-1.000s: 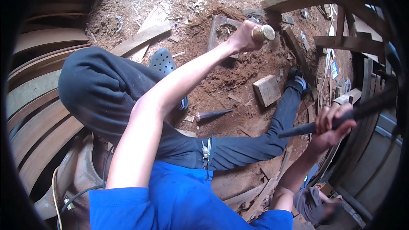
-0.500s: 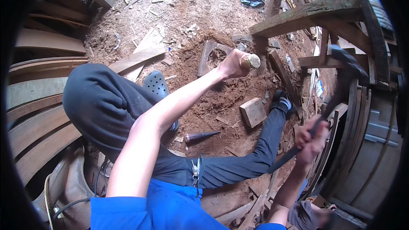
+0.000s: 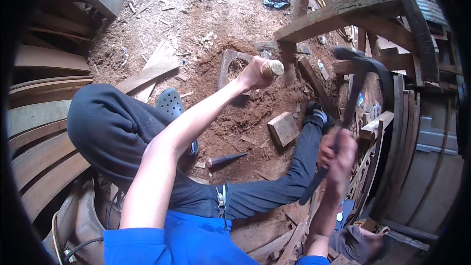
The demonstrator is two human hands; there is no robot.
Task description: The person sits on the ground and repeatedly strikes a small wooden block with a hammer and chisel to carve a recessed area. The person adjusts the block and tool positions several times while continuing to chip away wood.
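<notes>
Hands [image 3: 338, 154] grip dark hammer [image 3: 350, 103] and round-ended handle [image 3: 272, 68].

No lettering, label, brand, number or sign can be read at this work site.
</notes>
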